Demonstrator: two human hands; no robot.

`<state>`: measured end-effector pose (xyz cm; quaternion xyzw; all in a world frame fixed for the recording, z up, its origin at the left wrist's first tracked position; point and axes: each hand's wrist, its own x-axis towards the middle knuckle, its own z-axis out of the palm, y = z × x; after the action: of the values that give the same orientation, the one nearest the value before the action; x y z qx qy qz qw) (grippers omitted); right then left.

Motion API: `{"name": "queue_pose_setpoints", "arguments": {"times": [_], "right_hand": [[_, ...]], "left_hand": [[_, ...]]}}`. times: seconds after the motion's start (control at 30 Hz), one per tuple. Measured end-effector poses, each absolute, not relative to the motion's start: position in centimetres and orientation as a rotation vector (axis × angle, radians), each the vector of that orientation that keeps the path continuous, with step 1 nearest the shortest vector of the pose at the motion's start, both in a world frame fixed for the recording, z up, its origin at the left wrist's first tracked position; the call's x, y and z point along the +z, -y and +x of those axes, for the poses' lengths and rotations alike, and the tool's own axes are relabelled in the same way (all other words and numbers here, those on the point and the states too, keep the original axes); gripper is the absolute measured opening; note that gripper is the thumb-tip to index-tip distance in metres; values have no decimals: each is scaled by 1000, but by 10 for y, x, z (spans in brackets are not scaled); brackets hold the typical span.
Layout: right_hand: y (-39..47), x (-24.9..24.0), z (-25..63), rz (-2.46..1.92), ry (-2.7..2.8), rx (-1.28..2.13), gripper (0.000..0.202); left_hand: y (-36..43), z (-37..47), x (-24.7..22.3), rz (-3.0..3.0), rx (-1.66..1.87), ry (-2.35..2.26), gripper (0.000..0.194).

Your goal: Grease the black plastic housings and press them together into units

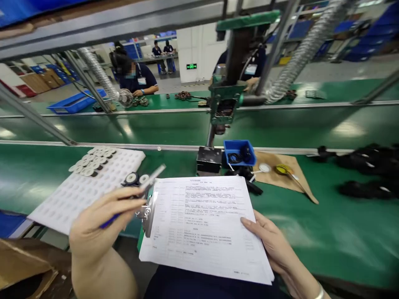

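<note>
Papers [202, 232] held in front of the torso, nearer than the desk [324, 236], on a mostly hidden board [141, 242]. R hand [269, 241] clamped on their R edge, thumb on top. L hand [106, 220] by the clip [151, 216], fingers closed on a pen [154, 177]; exact grip blurred. Sheets prob. v. light, floppy, easy to crease; board prob. stiff, so best held by edge or clip end. Pen prob. light, smooth; pinch mid-barrel. Beyond: white tray [75, 197] at L, blue bin [234, 145] nr centre.
</note>
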<state>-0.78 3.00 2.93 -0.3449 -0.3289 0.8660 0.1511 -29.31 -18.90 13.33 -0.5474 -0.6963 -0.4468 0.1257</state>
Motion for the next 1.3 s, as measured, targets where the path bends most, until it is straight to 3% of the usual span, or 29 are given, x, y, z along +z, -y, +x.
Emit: {"name": "queue_pose_setpoints", "arguments": {"times": [0.13,0.33,0.47,0.6,0.67,0.8,0.87,1.0,1.2,1.3], "right_hand": [[-15,7,40,-1069,861,2386,54],[-7,-21,82,-1170,1013,2133,60],[-8,-33,79,-1220,1393,1539,77],[-3,-21,73,-1235,1669,842,55],[3,-7,72,-1178,1637,1034,50],[17,15,61,-836,1162,2089,66],[21,19,49,-791,849,2277,58],[17,16,28,-997,325,2245,27],[-25,12,48,-928,155,2051,25],[-51,12,72,-818,153,2010,21]], "left_hand": [[173,-253,115,-2180,-1306,1972,36],[143,-192,66,-2537,-1294,1864,32],[123,-162,39,-2546,-1405,1694,25],[105,-144,35,-2373,-1394,1595,26],[97,-136,38,-2285,-1413,1537,28],[80,-114,38,-2440,-1389,1363,24],[73,-102,33,-2609,-1222,1371,22],[64,-94,22,-2714,-855,1435,27],[74,-114,12,-2633,-1022,1501,43],[77,-119,7,-2798,-506,1692,56]]}}
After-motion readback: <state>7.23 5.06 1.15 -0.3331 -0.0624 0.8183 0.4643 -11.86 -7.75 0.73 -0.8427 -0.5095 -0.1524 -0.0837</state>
